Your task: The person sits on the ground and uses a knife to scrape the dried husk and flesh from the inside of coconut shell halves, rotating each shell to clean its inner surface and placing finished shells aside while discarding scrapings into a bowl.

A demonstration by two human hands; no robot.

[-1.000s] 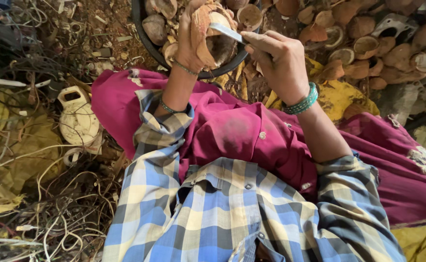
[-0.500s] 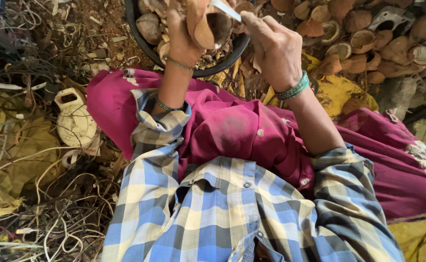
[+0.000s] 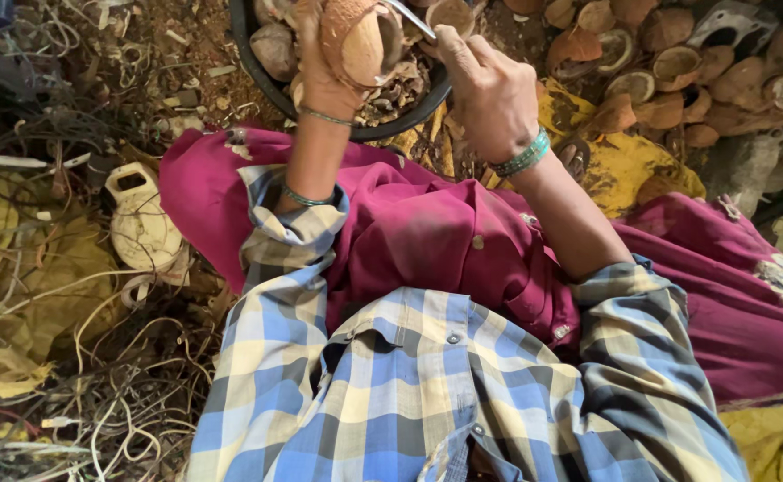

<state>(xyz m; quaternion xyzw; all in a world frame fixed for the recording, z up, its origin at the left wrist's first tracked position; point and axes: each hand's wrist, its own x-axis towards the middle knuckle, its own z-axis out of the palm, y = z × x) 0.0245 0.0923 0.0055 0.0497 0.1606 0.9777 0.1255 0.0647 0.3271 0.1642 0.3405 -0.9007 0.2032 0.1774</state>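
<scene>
**Inspector:** Nearest the camera?

**Assistant:** A checked shirt (image 3: 427, 393) over a magenta cloth (image 3: 445, 232) across the lap. No packages or labels show; a pale plastic jug (image 3: 141, 223) lies among wires on the ground.

**Inspector:** The hands?

**Assistant:** The left hand (image 3: 333, 62) is wrapped around a coconut half (image 3: 360, 40), its open side turned toward the blade, seemingly for access. The right hand (image 3: 489, 94) is clenched on a metal tool (image 3: 409, 18) touching the shell's rim.

**Inspector:** Beyond?

**Assistant:** Both are raised above a black basin (image 3: 257, 62), likely to catch scraps. Empty shells (image 3: 668, 62) lie farther off.
</scene>
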